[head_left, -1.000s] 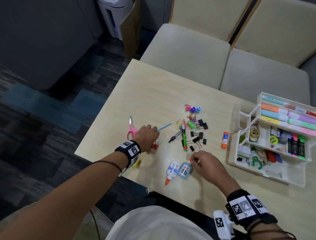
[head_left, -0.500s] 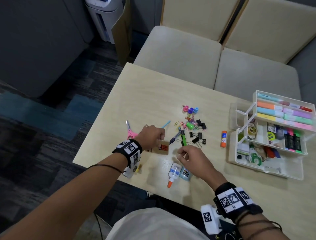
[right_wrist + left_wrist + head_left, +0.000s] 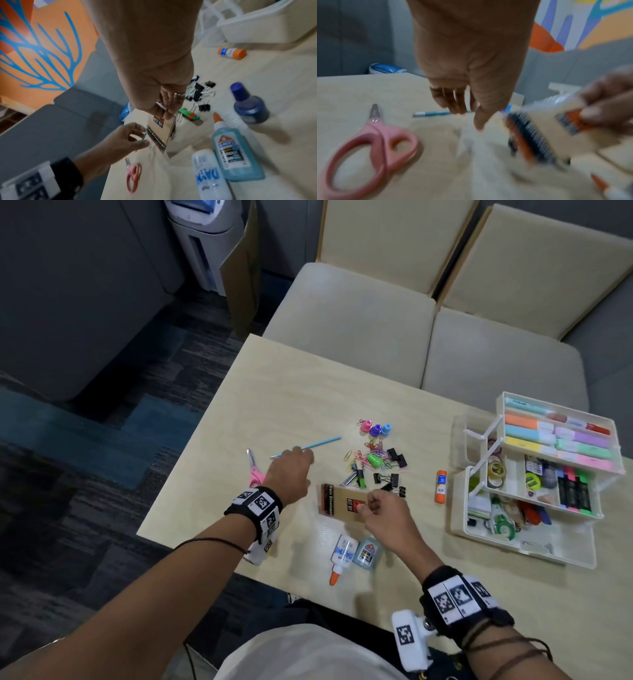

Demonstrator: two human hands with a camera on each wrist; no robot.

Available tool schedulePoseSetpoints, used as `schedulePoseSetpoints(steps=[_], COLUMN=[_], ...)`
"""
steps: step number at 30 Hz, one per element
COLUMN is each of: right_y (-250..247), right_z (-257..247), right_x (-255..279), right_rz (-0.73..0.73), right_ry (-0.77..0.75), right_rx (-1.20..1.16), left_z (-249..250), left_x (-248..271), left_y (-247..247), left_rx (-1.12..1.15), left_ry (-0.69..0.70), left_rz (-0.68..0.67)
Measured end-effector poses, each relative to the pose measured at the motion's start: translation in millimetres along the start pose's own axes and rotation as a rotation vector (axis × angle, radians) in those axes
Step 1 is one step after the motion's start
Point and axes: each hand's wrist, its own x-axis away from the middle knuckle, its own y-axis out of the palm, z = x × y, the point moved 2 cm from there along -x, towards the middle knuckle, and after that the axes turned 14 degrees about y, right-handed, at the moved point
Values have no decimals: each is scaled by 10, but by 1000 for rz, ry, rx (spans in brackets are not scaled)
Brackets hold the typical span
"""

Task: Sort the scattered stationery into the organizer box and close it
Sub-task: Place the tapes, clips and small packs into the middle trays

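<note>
My right hand pinches one end of a brown coin envelope pack, which it holds just above the table; the same pack hangs below my right hand in the right wrist view. My left hand hovers with loose fingers over a thin blue pen and holds nothing. Its fingers hang just in front of the pen. The open white organizer box stands at the right, its tiers full of markers and tape.
Pink scissors lie left of my left hand. Two glue bottles lie near the front edge, an orange glue stick beside the box. Binder clips, paper clips and a green marker are scattered mid-table. A blue ink bottle stands nearby.
The envelope pack passed from my left hand to my right hand. My left hand let go and moved away toward the blue pen. The head view shifted.
</note>
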Motion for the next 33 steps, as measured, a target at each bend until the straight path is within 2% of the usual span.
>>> schedulePoseSetpoints(steps=[4,8,17,22,27,30,33], right_y=[-369,-776,-1317,-1480,-1563,-1563,-1583], right_z=[446,869,1501,1769,1867,1854,1816], right_x=[111,324,702,654,263,47,-84], right_rz=[75,179,279,348,377,353,322], right_ry=[57,135,380,498,560,574,572], right_rx=[-169,-325,-713,-927,-1047,-1042,-1088], left_z=[-105,-239,-168,-70,316,637,1061], left_x=[-174,-374,-432,-445,-557,-653,-776], left_y=[41,1,20,30,-143,-304,-485], left_rx=[-163,-214,-288,-143,-36,37,82], left_ry=[-108,-134,-156,-227,-119,-39,84], left_rz=[86,3,-85,41,210,303,349])
